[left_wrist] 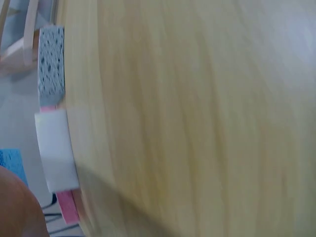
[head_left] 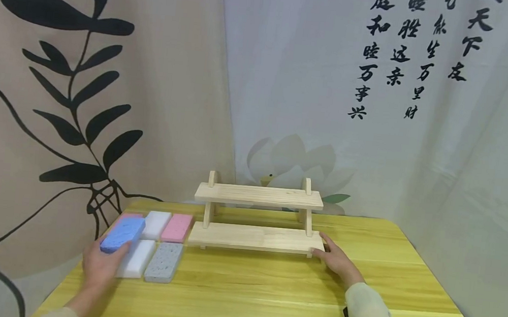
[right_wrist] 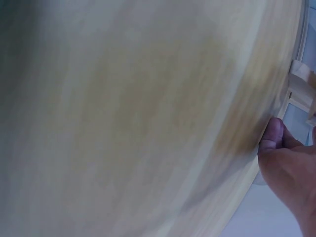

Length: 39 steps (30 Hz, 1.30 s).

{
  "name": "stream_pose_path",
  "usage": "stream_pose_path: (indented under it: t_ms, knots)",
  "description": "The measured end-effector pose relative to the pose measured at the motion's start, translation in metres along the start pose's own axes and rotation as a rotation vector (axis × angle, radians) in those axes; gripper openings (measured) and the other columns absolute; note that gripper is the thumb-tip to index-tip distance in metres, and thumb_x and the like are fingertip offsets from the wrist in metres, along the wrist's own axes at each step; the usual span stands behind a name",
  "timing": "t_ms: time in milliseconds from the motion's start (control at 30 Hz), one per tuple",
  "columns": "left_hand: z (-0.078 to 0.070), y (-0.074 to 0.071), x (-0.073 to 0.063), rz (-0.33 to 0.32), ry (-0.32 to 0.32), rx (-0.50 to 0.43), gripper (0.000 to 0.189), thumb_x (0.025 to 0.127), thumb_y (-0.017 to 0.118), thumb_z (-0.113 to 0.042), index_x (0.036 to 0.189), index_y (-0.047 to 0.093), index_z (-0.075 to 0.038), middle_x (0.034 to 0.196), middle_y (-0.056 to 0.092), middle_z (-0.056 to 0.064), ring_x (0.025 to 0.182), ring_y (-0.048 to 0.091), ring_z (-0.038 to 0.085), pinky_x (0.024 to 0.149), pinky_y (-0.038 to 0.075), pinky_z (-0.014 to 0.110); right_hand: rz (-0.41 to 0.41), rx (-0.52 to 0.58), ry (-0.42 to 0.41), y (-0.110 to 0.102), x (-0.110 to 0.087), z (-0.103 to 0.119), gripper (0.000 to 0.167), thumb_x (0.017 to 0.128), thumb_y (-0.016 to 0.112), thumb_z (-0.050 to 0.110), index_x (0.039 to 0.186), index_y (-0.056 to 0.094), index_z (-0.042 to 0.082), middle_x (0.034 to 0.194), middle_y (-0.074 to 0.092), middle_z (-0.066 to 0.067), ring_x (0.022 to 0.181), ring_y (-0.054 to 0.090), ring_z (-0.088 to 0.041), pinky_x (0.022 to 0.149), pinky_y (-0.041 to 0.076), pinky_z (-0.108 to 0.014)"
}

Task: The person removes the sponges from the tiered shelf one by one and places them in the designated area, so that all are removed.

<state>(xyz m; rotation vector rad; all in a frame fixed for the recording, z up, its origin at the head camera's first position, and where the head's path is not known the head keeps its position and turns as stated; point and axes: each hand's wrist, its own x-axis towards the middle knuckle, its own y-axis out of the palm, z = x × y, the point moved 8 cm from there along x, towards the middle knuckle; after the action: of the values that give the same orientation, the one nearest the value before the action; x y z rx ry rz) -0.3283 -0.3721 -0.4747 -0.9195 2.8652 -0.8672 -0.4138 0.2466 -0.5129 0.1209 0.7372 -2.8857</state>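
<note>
My left hand (head_left: 102,265) holds a blue sponge (head_left: 125,232) by its sides, raised over the left group of sponges. In the left wrist view, only part of that hand (left_wrist: 20,210) and a corner of the blue sponge (left_wrist: 14,160) show. A two-tier wooden rack (head_left: 255,237) stands toward the back of the table. At the right end of its lower board, my right hand (head_left: 338,261) grips the corner, thumb in front and fingers behind. The right wrist view has the thumb and bent fingers of this hand (right_wrist: 291,168) at its right edge.
Left of the rack lie a grey sponge (head_left: 164,262), two white sponges (head_left: 156,225) and a pink sponge (head_left: 177,227). Another pink sponge (head_left: 131,215) is partly hidden behind the blue one. A printed curtain (head_left: 289,80) hangs behind the wooden table (head_left: 268,297).
</note>
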Motion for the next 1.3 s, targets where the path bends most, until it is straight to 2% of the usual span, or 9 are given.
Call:
stream_pose_path:
  t_ms: [100, 233, 600, 900, 1100, 1300]
  knots:
    - [0.009, -0.007, 0.003, 0.008, -0.049, 0.008, 0.094, 0.091, 0.065, -0.049, 0.150, 0.023, 0.011, 0.142, 0.028, 0.039, 0.131, 0.028, 0.054, 0.110, 0.022, 0.063, -0.003, 0.004, 0.000, 0.001, 0.000, 0.001, 0.085, 0.097, 0.061, 0.040, 0.159, 0.012, 0.009, 0.155, 0.018, -0.035, 0.142, 0.021, -0.050, 0.110, 0.027, -0.063]
    - [0.019, -0.016, 0.006, 0.002, -0.082, 0.016, 0.094, 0.092, 0.062, -0.049, 0.151, 0.020, 0.010, 0.144, 0.025, 0.040, 0.133, 0.025, 0.056, 0.110, 0.020, 0.064, -0.008, 0.006, -0.003, 0.001, 0.001, 0.001, 0.084, 0.098, 0.061, 0.039, 0.159, 0.012, 0.008, 0.155, 0.019, -0.036, 0.142, 0.022, -0.050, 0.110, 0.027, -0.062]
    - [0.036, -0.033, 0.007, -0.053, -0.087, 0.064, 0.087, 0.091, 0.066, -0.039, 0.147, 0.025, 0.015, 0.138, 0.028, 0.040, 0.127, 0.029, 0.055, 0.106, 0.024, 0.064, -0.005, -0.018, 0.004, 0.001, 0.000, 0.002, 0.087, 0.097, 0.062, 0.044, 0.159, 0.012, 0.009, 0.155, 0.017, -0.035, 0.142, 0.020, -0.050, 0.110, 0.026, -0.062]
    - [0.045, -0.033, 0.007, -0.031, -0.105, 0.115, 0.087, 0.090, 0.065, -0.040, 0.145, 0.027, 0.016, 0.134, 0.028, 0.040, 0.123, 0.029, 0.053, 0.104, 0.026, 0.063, 0.002, -0.015, 0.010, 0.000, -0.002, 0.003, 0.086, 0.097, 0.061, 0.043, 0.160, 0.012, 0.011, 0.156, 0.016, -0.035, 0.143, 0.019, -0.050, 0.110, 0.027, -0.062]
    - [0.046, -0.030, 0.007, -0.026, -0.080, 0.133, 0.081, 0.090, 0.067, -0.036, 0.139, 0.033, 0.019, 0.130, 0.033, 0.041, 0.121, 0.031, 0.054, 0.103, 0.027, 0.063, 0.001, -0.012, 0.024, -0.002, -0.002, 0.001, 0.085, 0.097, 0.061, 0.043, 0.160, 0.012, 0.010, 0.156, 0.016, -0.035, 0.142, 0.020, -0.050, 0.110, 0.027, -0.062]
    - [0.049, -0.029, 0.007, -0.009, -0.082, 0.133, 0.080, 0.090, 0.067, -0.034, 0.136, 0.033, 0.021, 0.130, 0.031, 0.043, 0.123, 0.030, 0.057, 0.105, 0.025, 0.064, -0.005, -0.002, 0.038, -0.003, -0.002, 0.000, 0.086, 0.097, 0.062, 0.042, 0.160, 0.012, 0.011, 0.157, 0.016, -0.034, 0.143, 0.019, -0.049, 0.111, 0.026, -0.061]
